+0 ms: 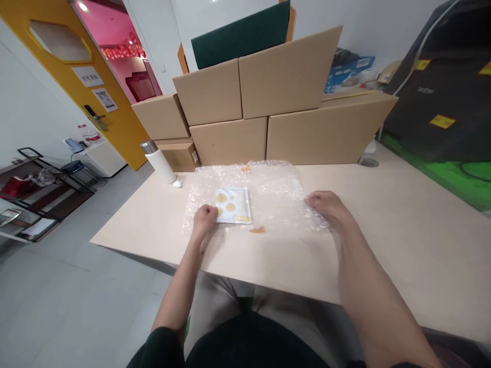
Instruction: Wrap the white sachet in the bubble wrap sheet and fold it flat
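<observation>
A sheet of clear bubble wrap [274,197] lies spread on the table, crinkled, with bits of orange tape at its far and near edges. On its left half rests a flat white packet [233,205] with yellow round spots. My left hand [205,220] is closed at the wrap's near left part, right beside the packet's left edge; its fingertips are partly hidden, and clear film shows below it. With finger and thumb pinched, my right hand [328,205] grips the wrap's right edge.
Stacked cardboard boxes [228,143] line the table's [414,230] far side, with a dark green box [241,36] on top. A white bottle [161,164] with a metal cap and a crumpled white scrap [177,184] stand at the left. A black cart [42,179] is beyond.
</observation>
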`<control>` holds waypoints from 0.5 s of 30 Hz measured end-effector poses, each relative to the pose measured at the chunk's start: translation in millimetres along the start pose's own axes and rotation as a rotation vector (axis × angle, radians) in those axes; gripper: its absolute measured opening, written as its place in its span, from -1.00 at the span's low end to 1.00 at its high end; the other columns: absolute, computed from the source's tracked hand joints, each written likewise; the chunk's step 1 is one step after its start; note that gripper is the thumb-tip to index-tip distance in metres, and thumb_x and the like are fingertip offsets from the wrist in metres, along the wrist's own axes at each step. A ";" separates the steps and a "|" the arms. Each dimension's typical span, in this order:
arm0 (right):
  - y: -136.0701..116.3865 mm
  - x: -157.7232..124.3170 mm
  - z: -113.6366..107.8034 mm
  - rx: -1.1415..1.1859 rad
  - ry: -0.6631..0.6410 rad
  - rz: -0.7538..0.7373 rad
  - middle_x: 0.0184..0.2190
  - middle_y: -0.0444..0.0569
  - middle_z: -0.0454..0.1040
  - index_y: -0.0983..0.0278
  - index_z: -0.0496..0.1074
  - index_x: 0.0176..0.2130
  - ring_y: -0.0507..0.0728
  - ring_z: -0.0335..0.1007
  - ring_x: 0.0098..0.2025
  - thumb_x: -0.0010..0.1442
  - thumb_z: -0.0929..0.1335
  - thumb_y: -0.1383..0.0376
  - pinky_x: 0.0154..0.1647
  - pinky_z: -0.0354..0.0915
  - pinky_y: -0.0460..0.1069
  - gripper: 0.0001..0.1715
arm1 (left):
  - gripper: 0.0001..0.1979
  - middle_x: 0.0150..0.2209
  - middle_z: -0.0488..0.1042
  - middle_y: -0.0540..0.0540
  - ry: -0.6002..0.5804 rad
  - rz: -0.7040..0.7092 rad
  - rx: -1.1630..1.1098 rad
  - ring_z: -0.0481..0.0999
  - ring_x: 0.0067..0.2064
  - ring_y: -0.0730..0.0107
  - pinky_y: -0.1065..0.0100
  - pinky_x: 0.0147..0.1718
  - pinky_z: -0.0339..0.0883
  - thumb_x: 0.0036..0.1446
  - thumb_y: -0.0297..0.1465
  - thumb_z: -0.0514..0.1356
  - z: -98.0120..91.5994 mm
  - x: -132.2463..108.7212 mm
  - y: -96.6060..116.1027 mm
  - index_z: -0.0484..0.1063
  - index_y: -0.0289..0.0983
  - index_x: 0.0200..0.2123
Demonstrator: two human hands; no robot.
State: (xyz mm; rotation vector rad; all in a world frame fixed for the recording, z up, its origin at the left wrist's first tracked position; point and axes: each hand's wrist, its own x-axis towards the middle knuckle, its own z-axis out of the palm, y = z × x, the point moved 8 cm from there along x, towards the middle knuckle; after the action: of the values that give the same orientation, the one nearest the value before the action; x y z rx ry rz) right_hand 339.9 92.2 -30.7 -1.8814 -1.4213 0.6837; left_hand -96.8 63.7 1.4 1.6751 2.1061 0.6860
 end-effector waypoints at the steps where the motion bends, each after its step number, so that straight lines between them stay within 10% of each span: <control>1: 3.1 1.1 -1.4 -0.012 0.008 0.009 -0.47 -0.01 0.53 0.25 0.49 -0.55 0.14 0.37 -0.41 -0.10 0.38 0.22 -0.41 0.20 -0.01 -0.85 | -0.71 -0.36 0.55 -0.06 0.020 -0.017 0.009 0.51 -0.31 0.35 0.41 -0.38 0.23 0.19 -0.24 0.07 -7.9 1.2 -7.8 0.50 -0.29 -0.32; 8: 14.3 3.9 -3.3 -0.057 0.024 0.031 -0.49 -0.02 0.52 0.23 0.49 -0.55 0.13 0.36 -0.43 -0.09 0.38 0.21 -0.42 0.19 -0.01 -0.85 | -0.75 -0.22 0.55 -0.23 0.118 -0.147 0.161 0.50 -0.14 0.12 0.31 -0.29 0.21 0.13 -0.27 0.12 -54.2 16.6 -59.2 0.53 -0.30 -0.34; 15: 22.8 6.6 -2.4 -0.069 0.028 0.050 -0.49 -0.03 0.52 0.23 0.50 -0.50 0.15 0.37 -0.41 -0.07 0.38 0.18 -0.42 0.20 0.00 -0.83 | -0.80 -0.48 0.52 -0.08 -0.023 -0.128 0.146 0.49 -0.38 0.31 0.38 -0.42 0.18 0.12 -0.26 0.17 -44.6 28.1 -73.5 0.49 -0.26 -0.41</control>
State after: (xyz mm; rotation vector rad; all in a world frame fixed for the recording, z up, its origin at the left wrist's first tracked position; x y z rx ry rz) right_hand 357.4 93.9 -46.8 -1.9779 -1.4008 0.6369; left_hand -186.7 71.5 -4.2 1.5945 2.2720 0.4831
